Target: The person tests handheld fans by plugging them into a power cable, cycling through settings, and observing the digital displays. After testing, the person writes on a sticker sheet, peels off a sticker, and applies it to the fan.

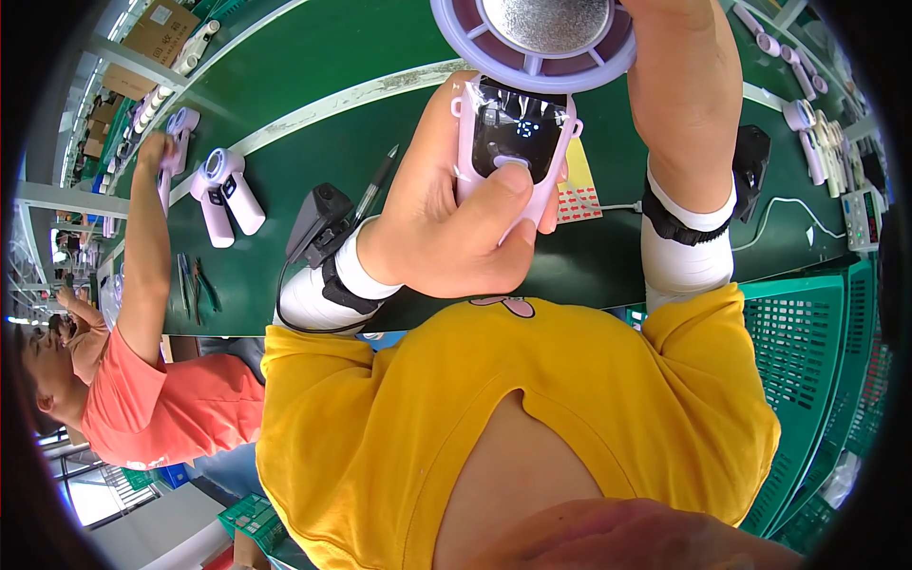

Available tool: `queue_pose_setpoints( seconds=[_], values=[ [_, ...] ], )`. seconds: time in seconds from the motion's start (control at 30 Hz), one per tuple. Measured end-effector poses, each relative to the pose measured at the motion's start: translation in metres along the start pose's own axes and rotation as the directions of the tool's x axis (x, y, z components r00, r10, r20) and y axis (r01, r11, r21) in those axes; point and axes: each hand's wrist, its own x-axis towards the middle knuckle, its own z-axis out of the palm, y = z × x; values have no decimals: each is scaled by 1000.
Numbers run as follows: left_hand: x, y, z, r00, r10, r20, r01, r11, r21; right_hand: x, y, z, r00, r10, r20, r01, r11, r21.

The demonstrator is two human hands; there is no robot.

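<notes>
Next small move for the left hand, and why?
I'd probably press the button with the thumb and check the display. The thumb rests on or just over it, the display is lit and faces up, and the left hand grips the fan by its handle.

Green bench (285, 171), lilac handheld fans (245, 201), pliers (202, 285), yellow sheet (582, 173), white cable (622, 206)
</notes>
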Motion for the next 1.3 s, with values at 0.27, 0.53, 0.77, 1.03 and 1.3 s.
queue_pose_setpoints(
  seconds=[0.27,0.53,0.77,1.03,1.3],
  values=[
    [-1,-1,1,1000,3,-5,-3,1000,5,1,1,-4,998,-30,49,30,1000,-5],
    [-1,-2,0,1000,11,-12,-11,1000,15,-2,-3,1,993,58,-104,-72,988,-138],
    [-1,-3,0,1000,14,-14,-14,1000,22,-1,-1,5,992,44,-120,-58,992,-111],
    [1,-4,1,1000,19,-16,-19,999,36,4,2,-5,998,-38,50,39,999,-15],
    [1,-6,1,999,28,-22,-27,999,46,-2,-3,3,981,9,-191,-46,981,-188]
  ],
)
